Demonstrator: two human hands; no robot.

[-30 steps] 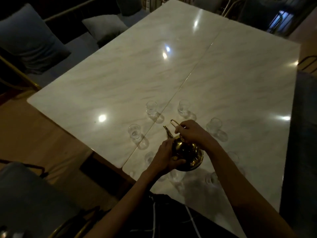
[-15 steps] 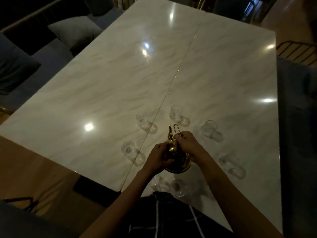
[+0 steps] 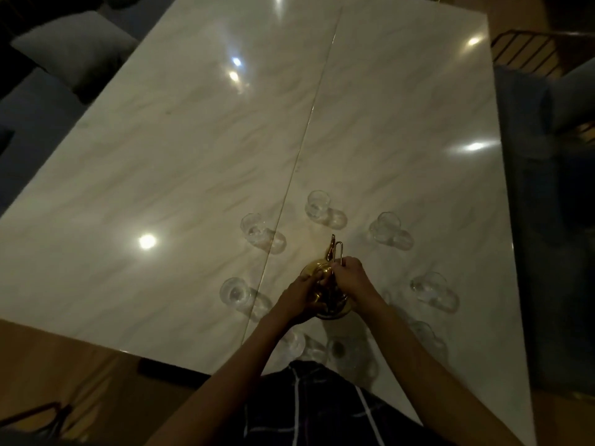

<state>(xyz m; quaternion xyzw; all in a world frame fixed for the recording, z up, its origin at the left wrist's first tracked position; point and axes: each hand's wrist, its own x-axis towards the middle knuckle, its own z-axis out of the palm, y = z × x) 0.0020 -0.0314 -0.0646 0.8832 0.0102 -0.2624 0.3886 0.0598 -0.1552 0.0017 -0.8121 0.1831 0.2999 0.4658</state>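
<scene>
Teapot: small brass-coloured teapot (image 3: 317, 272), near table edge, ringed by glasses; whether it rests on the table or is lifted cannot be told.
Right hand: right hand (image 3: 351, 280) curled over the wire handle (image 3: 338, 254), fingers wrapped on it.
Left hand: left hand (image 3: 301, 296) cups the pot's near side, fingers curved round the body.
Handling: judged stiff metal, smooth and likely slippery; moderately heavy if filled. Handle gives the surest hold, body hand steadies.
Glasses: clear glasses around, e.g. (image 3: 317, 204), (image 3: 254, 225), (image 3: 384, 226), (image 3: 233, 289); fragile, close to both elbows.
Table: glossy marble table (image 3: 193, 149), centre seam.
</scene>
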